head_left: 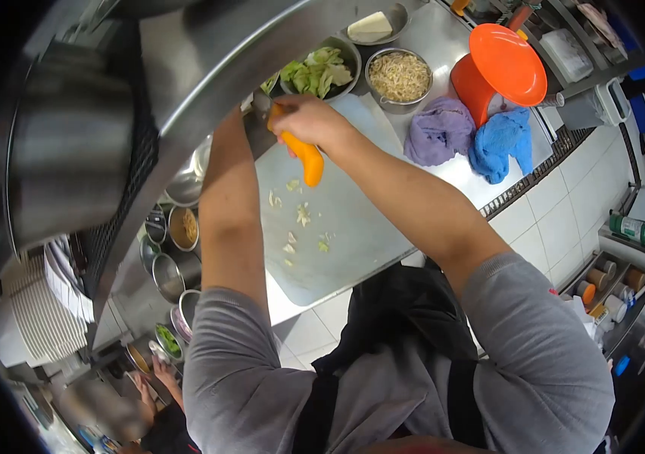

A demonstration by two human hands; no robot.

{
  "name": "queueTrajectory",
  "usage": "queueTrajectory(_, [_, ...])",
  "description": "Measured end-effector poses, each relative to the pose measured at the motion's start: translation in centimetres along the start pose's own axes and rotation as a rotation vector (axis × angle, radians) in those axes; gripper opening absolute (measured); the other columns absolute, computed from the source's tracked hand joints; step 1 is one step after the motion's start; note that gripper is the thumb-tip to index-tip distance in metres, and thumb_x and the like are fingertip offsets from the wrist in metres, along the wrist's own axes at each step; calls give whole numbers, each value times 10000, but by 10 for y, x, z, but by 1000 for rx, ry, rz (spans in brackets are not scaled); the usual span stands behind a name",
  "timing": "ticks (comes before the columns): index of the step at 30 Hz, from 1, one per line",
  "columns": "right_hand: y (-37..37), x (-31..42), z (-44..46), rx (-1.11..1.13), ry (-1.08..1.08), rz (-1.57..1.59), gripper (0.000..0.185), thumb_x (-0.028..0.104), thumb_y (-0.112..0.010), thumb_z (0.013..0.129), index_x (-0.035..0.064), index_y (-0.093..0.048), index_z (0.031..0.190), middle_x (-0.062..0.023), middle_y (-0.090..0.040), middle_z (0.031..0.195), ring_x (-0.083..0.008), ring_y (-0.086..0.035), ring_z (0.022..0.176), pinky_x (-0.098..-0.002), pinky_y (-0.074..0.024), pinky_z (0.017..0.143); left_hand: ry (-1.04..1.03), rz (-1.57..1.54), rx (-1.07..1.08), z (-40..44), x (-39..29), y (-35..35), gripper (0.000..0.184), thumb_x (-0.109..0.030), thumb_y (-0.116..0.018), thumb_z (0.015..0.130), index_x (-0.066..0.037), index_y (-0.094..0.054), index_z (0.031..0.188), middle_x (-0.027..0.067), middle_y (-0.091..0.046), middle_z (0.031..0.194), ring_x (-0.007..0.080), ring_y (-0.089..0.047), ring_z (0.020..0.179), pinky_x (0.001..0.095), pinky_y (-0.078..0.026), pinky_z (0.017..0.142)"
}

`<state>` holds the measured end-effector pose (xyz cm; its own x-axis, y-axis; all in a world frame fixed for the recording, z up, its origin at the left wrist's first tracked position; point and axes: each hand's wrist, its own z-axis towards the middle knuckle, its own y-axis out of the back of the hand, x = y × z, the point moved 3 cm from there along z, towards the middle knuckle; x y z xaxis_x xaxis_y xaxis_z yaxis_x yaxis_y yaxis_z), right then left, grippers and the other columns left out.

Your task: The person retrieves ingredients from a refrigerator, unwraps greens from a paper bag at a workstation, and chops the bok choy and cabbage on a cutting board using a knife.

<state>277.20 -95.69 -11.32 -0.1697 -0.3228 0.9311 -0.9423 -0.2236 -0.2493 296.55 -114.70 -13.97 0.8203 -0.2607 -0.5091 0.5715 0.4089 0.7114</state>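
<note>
My right hand (309,121) is closed around the orange handle (307,157) of a knife, above the far left part of a pale cutting board (338,250). The handle's end points back toward me, and most of the blade is hard to make out. My left forearm (230,189) reaches up along the board's left side; the hand itself is hidden behind the steel shelf edge. Small cabbage scraps (303,215) lie scattered on the board. Just beyond my right hand, a metal bowl holds chopped cabbage (319,72).
A bowl of bean sprouts (398,77), a white block (369,28) in a bowl, purple (440,131) and blue cloths (501,144) and an orange container (506,64) stand beyond the board. A steel shelf (216,72) overhangs the left. Another person's hands (162,376) work at lower left.
</note>
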Motion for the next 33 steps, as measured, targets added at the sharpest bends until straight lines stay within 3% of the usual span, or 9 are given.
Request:
queueTrajectory(4, [36,-29,-65,-88,-37,42,504,93,-620,765,43,-585,1266,-115,-645,739,-200,-615,528,-338,-499,489,-179,290,180,12,43,-26,267,-189,-647,888,-50,-706,1108,140,-695,1136,279,-640,1071,361,-467,952])
queueTrajectory(7, [59,-62,-136,-129,-93,-176,595,109,-621,765,84,-548,1356,-149,-663,783,-246,-655,614,-357,-520,545,-594,546,-80,-33,21,21,248,-185,-644,894,-44,-714,1085,127,-709,1113,261,-651,1055,347,-472,943])
queueTrajectory(9, [71,-69,-164,-112,28,-628,606,110,-627,754,101,-547,1354,-205,-674,867,-326,-666,685,-402,-539,634,-416,432,-40,-87,12,93,237,-182,-642,898,-39,-718,1071,118,-718,1097,249,-658,1045,337,-476,936])
queueTrajectory(11, [80,-90,-166,-57,175,-850,603,110,-631,751,114,-551,1348,-215,-667,888,-350,-659,722,-425,-537,666,485,-228,190,-165,4,171,173,-110,-653,860,-20,-737,982,88,-727,864,127,-661,822,270,-511,795])
queueTrajectory(13, [72,-93,-166,-45,342,-1049,600,110,-635,748,127,-555,1343,-225,-661,909,-374,-652,759,-448,-535,698,664,-20,430,-233,55,215,284,-295,-686,843,-23,-749,893,127,-739,865,296,-706,861,378,-536,825])
queueTrajectory(21, [20,-99,-169,325,424,-1340,584,116,-640,757,154,-560,1334,-140,-635,807,-340,-649,742,-456,-532,666,119,94,260,-303,94,163,289,-92,-689,762,-70,-709,1049,159,-704,970,344,-678,895,412,-544,835])
queueTrajectory(26, [35,-99,-212,346,381,-1253,593,95,-626,763,167,-561,1348,-146,-634,807,-345,-643,729,-448,-532,672,238,143,178,-315,110,155,182,-55,-695,777,-47,-705,959,129,-709,899,296,-687,812,387,-544,742])
queueTrajectory(31, [72,-108,-268,126,251,-919,592,47,-632,795,125,-541,1374,-145,-660,834,-285,-655,650,-369,-537,628,886,-416,134,-334,110,186,160,-44,-688,816,-41,-686,976,105,-711,975,185,-678,813,333,-537,686])
queueTrajectory(33, [86,-121,-284,-40,-149,-563,560,38,-639,842,67,-516,1388,-107,-665,834,-173,-628,568,-297,-512,553,690,-492,104,-342,101,181,175,-32,-676,817,-24,-674,991,126,-686,1068,215,-679,879,335,-547,709])
